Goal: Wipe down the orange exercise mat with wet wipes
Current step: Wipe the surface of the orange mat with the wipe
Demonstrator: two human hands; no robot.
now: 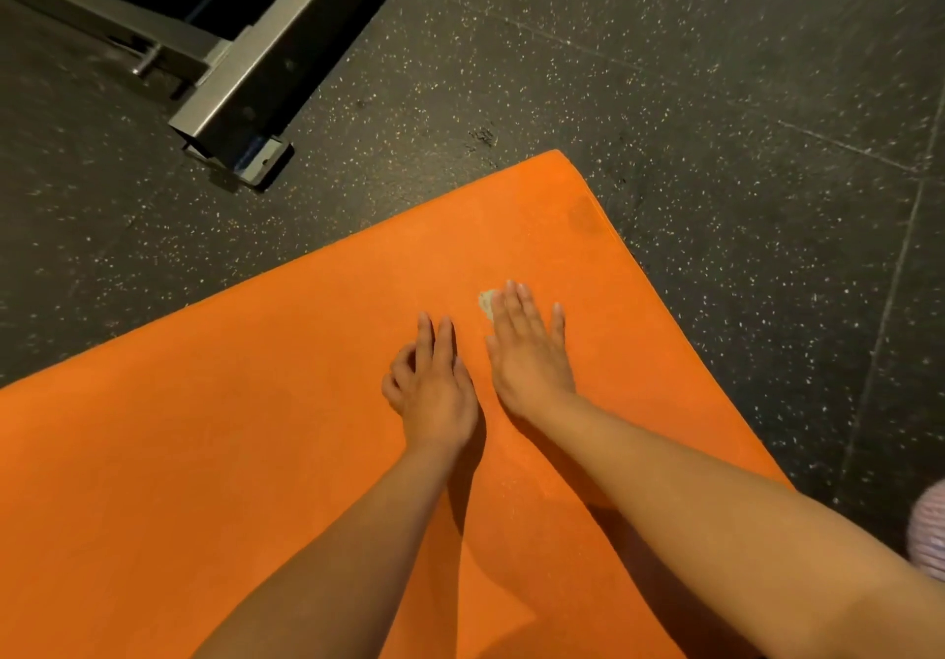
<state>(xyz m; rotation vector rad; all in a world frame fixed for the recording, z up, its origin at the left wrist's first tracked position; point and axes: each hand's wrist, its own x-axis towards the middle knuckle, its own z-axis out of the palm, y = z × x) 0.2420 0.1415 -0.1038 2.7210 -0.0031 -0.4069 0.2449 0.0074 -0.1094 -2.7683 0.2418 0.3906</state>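
Observation:
The orange exercise mat (pixel 245 433) lies flat on the dark floor, its far corner pointing up and right. My right hand (pixel 529 351) lies flat on the mat with straight fingers, pressing a small whitish wet wipe (pixel 487 300) that peeks out at the left of the fingertips. My left hand (pixel 432 382) rests on the mat just left of it, two fingers stretched out and the outer ones curled, holding nothing. A darker smudge (pixel 585 216) marks the mat near its far corner.
A metal frame of gym equipment (pixel 240 91) with a foot plate stands on the speckled rubber floor (pixel 716 96) beyond the mat's left edge. A pale pinkish striped thing (pixel 930 530) shows at the right edge of view.

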